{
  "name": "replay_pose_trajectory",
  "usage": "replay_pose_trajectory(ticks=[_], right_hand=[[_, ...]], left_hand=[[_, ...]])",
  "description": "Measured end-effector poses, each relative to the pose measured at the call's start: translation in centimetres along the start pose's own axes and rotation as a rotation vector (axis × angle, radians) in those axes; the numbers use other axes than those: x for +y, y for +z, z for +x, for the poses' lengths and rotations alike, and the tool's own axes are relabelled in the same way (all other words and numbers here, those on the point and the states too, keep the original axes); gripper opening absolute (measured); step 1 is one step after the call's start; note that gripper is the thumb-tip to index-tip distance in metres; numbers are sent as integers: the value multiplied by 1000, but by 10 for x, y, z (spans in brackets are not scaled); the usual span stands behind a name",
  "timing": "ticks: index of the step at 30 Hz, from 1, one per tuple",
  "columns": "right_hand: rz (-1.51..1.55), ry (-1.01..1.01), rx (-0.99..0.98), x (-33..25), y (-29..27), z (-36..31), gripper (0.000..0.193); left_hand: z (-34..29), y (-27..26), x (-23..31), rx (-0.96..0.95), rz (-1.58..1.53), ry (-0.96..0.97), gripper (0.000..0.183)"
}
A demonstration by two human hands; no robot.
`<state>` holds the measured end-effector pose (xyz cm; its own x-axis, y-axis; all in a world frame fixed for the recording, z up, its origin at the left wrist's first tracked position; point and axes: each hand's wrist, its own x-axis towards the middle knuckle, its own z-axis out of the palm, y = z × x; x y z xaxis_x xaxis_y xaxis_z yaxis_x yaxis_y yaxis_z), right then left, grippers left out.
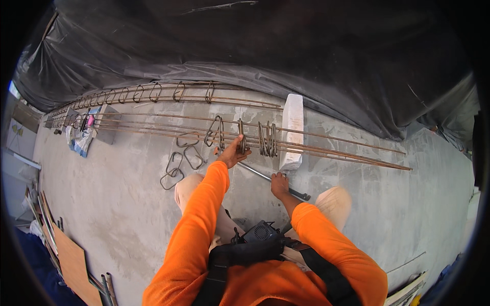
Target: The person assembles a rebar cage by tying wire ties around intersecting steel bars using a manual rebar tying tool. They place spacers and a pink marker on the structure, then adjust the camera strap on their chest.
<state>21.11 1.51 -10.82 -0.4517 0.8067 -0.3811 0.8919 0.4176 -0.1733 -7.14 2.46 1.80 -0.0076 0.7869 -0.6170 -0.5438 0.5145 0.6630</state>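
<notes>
My left hand (235, 153) is closed around a small group of bent steel stirrups (241, 131) hanging on long rebar rods (326, 135). Beside it, to the left, two more stirrups (216, 130) lean on the rods. A tight bunch of stirrups (267, 140) sits on the rods to the right, close to a white block (292, 130) that the rods rest on. My right hand (279, 184), fingers curled, is at a long silver bar with a black end (255, 172) lying slantwise near the floor. Its grip on the bar is partly hidden.
Loose stirrups (172, 171) lie on the concrete floor (127, 204) left of my knees. Behind the rods runs an assembled rebar cage (153, 93) beneath a black plastic sheet (306, 46). A grey block (106, 125) and a bag (79, 138) stand far left. A wooden board (74, 260) leans lower left.
</notes>
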Motion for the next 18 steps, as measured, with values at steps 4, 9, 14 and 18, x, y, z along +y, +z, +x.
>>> replay_pose_trajectory(ticks=[4,9,14,18], right_hand=[[284,-64,-95,4,-15,-20,34],[310,-181,-220,0,-108,-30,37],[48,-175,-172,38,-240,-82,41],[-23,-74,-221,68,-333,-151,39]], left_hand=[[10,-11,-13,-6,-66,-4,93],[20,-18,-18,27,-205,-2,67],[29,0,-23,36,-293,86,51],[27,-3,-31,76,-462,88,42]])
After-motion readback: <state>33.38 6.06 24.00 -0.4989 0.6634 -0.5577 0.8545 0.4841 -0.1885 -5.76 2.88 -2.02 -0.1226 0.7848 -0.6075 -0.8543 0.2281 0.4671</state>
